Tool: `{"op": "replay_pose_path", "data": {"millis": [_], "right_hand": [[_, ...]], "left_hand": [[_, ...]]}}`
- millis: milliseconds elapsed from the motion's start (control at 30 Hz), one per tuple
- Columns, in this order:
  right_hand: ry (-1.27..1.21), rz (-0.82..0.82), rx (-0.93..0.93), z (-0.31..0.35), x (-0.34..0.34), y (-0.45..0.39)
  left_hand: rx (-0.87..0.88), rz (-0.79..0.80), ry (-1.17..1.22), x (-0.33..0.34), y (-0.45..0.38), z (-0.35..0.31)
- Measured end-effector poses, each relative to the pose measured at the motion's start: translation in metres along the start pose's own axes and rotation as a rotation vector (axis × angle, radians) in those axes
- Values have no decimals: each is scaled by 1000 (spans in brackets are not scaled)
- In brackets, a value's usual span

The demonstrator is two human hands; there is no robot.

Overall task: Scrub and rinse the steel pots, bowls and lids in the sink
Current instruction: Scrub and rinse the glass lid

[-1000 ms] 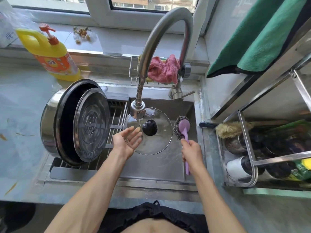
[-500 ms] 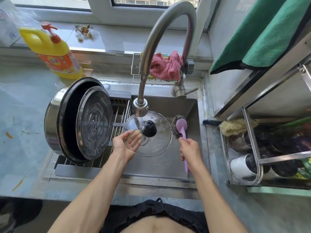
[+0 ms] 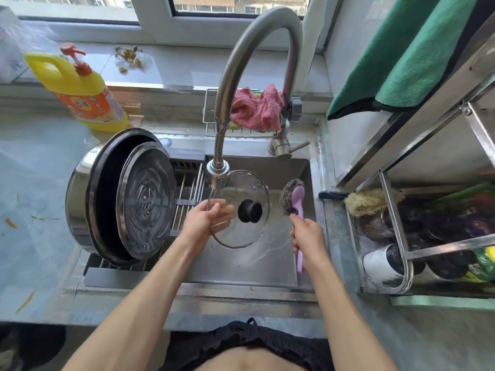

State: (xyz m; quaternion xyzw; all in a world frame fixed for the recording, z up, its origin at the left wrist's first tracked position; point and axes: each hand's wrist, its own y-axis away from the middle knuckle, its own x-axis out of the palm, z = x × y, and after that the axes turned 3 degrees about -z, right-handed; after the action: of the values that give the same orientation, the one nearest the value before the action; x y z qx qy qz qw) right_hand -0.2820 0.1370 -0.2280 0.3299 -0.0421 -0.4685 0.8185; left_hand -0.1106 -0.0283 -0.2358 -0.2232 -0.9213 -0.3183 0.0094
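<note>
1. Fingers of my left hand [image 3: 207, 223] lie spread under the glass lid [image 3: 238, 208], over the sink [image 3: 267, 253].
2. Right hand [image 3: 308, 236] grips scrubber [image 3: 293, 196].
3. Step: rinsing lid, I judge; next, scrubber to glass.

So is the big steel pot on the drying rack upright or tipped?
Tipped. The steel pot lies on its side on the drying rack, mouth facing the sink, with a round steel lid leaning in the opening.

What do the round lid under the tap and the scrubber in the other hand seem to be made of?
The lid looks like clear glass with a thin metal rim and a black, probably plastic, knob: the sink floor shows through it. The scrubber seems a grey steel-wool wad on a smooth lilac plastic handle.
</note>
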Motion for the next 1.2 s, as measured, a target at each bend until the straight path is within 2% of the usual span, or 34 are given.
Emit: {"op": "replay_pose_path", "data": {"millis": [167,333,433,567,800,867,967,1067,1200], "right_hand": [[-149,13,178,9,5,-8],[-275,129,272,18,23,-18],[-253,186,292,19,35,-24],[-233,280,371,16,50,-20],[-416,283,338,0,76,-26],[-462,252,291,2,77,-23],[-491,159,207,7,76,-18],[-472,84,94,12,67,-14],[-323,-12,-84,17,53,-10]], "left_hand": [[479,110,-614,4,19,8],[1156,209,-1170,-8,20,3],[1361,224,-1382,-21,20,-2],[1432,223,-1499,-39,23,-8],[1347,14,-1468,-62,13,-3],[1251,-86,-1496,-62,8,2],[1134,-143,-1513,-56,-1,11],[1054,-141,-1522,-45,-8,22],[933,-107,-1512,-28,-8,36]]}}
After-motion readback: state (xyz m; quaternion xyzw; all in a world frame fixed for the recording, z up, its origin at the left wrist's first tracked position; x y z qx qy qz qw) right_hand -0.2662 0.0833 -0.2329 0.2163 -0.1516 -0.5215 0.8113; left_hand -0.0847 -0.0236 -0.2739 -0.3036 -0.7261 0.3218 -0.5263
